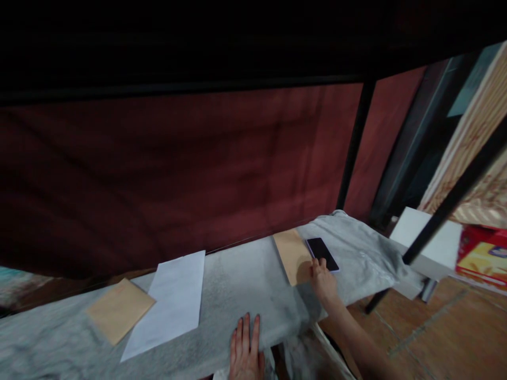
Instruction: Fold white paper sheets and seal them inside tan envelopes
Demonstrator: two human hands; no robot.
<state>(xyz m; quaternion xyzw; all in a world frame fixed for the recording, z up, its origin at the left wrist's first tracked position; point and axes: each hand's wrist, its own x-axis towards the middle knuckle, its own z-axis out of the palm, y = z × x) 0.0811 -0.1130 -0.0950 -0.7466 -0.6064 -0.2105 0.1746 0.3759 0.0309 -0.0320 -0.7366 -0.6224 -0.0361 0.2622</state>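
Observation:
My left hand (246, 348) lies flat at the front edge of the cloth-covered table, fingers stretched out and holding nothing. Further right, my right hand (322, 279) has its fingers bent together at the near left edge of a dark-screened smartphone (322, 253). The phone lies on the cloth. Just left of it is a brown paper envelope (291, 256), close beside my fingers. A white sheet of paper (170, 301) rests on the left part of the table. A second brown envelope (121, 310) lies against its left edge, with one corner over the sheet.
A grey patterned cloth (241, 274) covers the long narrow table. Dark red fabric (178, 174) hangs behind it. A black post (356, 148) rises at the back right, and another slants nearer. White boxes (428, 237) and a red-yellow package (485, 258) stand at the right.

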